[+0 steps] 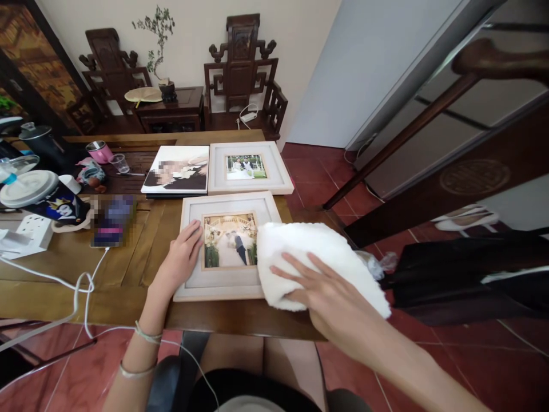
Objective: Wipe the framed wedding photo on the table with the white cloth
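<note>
A pale wooden picture frame [227, 285] lies flat near the table's front edge, with a wedding photo [229, 240] in its middle. My left hand [182, 254] is closed over the left border of this frame, fingertips by the photo; its thumb is hidden. Under my right hand [315, 283] is a fluffy white cloth [326, 243], gripped with the fingers spread over its top. The cloth covers the frame's right side and hangs past the table edge. Behind, a second picture frame [278, 166] lies beside a photo album [189, 157] with a couple on its cover.
On the left of the wooden table [150, 252] stand a dark lidded tub [62, 197], a power strip [36, 234], a pink cup [99, 151] and a plugged-in phone [112, 223]. White cables [77, 286] trail over the edge. A dark wooden chair [429, 177] stands at right.
</note>
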A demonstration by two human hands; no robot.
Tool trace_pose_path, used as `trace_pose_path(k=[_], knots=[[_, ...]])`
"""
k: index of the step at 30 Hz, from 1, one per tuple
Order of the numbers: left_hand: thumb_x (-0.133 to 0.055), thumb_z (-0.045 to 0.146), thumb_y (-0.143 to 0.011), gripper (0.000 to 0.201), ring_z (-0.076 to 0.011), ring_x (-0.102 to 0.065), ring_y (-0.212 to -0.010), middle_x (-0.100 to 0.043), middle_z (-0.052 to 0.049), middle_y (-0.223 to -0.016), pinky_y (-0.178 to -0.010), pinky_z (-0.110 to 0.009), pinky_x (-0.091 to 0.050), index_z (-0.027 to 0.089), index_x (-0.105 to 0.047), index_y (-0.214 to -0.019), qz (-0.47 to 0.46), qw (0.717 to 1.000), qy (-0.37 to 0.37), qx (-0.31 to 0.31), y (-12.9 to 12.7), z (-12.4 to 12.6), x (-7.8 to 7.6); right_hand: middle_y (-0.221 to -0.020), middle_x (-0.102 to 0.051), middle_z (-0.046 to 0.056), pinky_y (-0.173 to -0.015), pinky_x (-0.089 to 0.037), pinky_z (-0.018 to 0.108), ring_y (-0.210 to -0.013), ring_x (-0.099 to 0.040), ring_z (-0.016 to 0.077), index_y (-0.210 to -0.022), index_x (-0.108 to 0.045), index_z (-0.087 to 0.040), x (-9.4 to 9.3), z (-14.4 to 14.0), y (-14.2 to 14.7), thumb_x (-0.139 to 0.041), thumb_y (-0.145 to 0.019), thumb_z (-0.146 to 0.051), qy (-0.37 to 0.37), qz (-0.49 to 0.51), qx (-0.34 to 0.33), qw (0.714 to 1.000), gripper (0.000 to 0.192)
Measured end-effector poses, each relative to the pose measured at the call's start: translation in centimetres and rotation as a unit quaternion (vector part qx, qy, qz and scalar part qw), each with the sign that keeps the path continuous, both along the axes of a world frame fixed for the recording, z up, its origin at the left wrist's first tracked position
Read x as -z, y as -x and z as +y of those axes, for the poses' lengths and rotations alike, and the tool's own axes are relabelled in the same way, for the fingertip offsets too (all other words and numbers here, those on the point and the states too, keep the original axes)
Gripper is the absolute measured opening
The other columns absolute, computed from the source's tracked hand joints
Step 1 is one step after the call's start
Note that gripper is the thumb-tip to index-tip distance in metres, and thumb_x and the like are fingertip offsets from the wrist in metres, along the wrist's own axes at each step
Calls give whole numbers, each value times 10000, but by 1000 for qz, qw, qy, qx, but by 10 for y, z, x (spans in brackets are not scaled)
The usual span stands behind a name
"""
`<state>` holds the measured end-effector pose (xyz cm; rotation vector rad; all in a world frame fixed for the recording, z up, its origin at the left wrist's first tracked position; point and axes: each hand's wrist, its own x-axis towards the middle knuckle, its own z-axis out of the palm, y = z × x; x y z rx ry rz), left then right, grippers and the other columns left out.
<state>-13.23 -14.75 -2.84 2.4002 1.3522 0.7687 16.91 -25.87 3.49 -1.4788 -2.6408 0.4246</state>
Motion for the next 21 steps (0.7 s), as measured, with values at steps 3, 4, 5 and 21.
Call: trace_pose_path(k=[3, 4, 5, 21], knots=[[-410, 264, -984, 359, -259, -418, -1377, -507, -152, -1429, -1120, -483, -376, 155, -573, -1285, -8, 1000, -4, 4, 2, 3, 3, -1411, -526, -14, -1141, -244, 603, -1415, -308, 280, -917, -761, -245, 3, 26, -9, -404, -603, 42, -25, -19, 7, 999, 555], [-412, 268, -983, 361, -259, -419, -1377, -508, -154, -1428, -1121, -480, -375, 153, -578, -1282, -10, 1000, -6, 4, 3, 4, 4, -1418, -518, -15, -1144, -242, 596, -1421, -296, 278, -927, -758, -238, 4, 37, -10, -403, -606, 47, -39, -25, 11, 999, 558], [-413, 271, -983, 362, -259, -419, -1376, -510, -156, -1426, -1122, -476, -375, 151, -582, -1280, -12, 1000, -8, 6, 4, 4, 6, -1424, -511, -19, -1147, -241, 588, -1426, -284, 277, -948, -754, -235, 6, 49, -10, -402, -612, 54, -55, -32, 17, 998, 567], [-450, 297, -961, 383, -275, -547, -1266, -598, -176, -1331, -1085, -462, -431, 114, -623, -1250, -16, 1000, -20, 7, 5, 9, 4, -1516, -406, 30, -1146, -175, 625, -1441, -216, 347, -1122, -702, -212, 9, 170, 136, -487, -828, -5, -167, -86, -54, 981, 419]])
